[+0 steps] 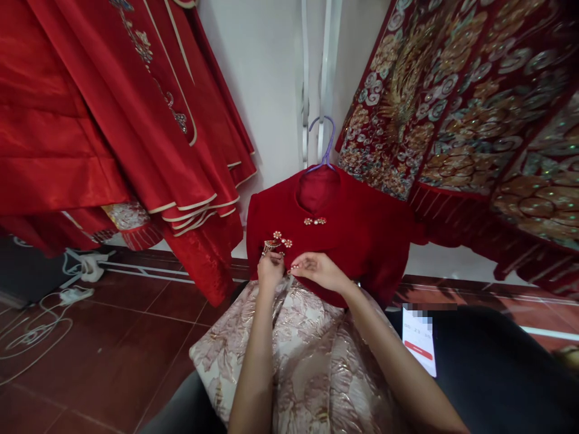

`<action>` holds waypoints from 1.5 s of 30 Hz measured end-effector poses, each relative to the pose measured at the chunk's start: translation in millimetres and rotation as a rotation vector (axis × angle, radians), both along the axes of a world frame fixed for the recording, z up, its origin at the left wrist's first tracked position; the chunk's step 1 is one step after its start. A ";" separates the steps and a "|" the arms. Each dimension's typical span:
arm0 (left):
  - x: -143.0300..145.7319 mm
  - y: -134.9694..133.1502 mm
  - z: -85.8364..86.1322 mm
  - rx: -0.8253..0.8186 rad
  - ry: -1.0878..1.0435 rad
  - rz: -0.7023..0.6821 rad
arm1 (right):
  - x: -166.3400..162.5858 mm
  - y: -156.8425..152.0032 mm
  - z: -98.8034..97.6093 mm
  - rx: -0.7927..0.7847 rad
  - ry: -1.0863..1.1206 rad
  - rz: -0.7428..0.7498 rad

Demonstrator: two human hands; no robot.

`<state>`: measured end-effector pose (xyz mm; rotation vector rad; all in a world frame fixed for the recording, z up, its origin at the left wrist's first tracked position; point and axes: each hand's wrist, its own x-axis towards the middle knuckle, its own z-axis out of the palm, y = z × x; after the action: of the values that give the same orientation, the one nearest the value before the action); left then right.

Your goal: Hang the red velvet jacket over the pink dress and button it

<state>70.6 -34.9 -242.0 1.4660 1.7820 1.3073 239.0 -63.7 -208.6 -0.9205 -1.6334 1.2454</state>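
Observation:
A red velvet top [357,220] with a small stand collar hangs on a purple hanger [326,158]. Pearly flower fastenings [315,221] sit below its collar, and a beaded flower brooch [277,240] with dangling chains is on its left side. My left hand [271,269] is closed at the top's lower front, just under the brooch; whatever its fingertips grip is hidden. Beside it, my right hand [320,271] pinches a small beaded ornament [294,269] at the hem. Below the top, a pale pink and gold brocade skirt [307,355] spreads over my lap.
Red satin garments [181,163] with cream piping hang at left. Heavily embroidered dark red garments [434,102] hang at right. A lit phone [419,343] rests on dark cloth by my right arm. White cables [40,322] and a power strip [76,294] lie on the tiled floor.

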 end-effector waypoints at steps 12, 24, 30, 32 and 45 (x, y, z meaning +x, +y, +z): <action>-8.4 9.8 -9.5 0.037 -0.303 -0.107 | -38.8 35.0 -40.8 0.176 -0.113 -0.455; -14.6 5.3 -0.5 -0.034 -0.347 -0.243 | -37.5 36.8 -44.7 0.139 -0.087 -0.465; -11.4 7.2 -4.1 -0.057 -0.251 -0.230 | -38.0 36.2 -44.5 0.125 -0.099 -0.464; -10.2 5.7 -3.7 -0.047 -0.215 -0.214 | -38.9 36.4 -45.1 0.129 -0.109 -0.473; -5.3 -1.5 0.8 0.099 0.275 -0.169 | -38.3 38.0 -45.7 0.094 -0.092 -0.482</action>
<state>65.3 -36.4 -241.2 1.8842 1.7315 1.1691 200.6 -25.7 -254.3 -1.2362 -1.4105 0.7993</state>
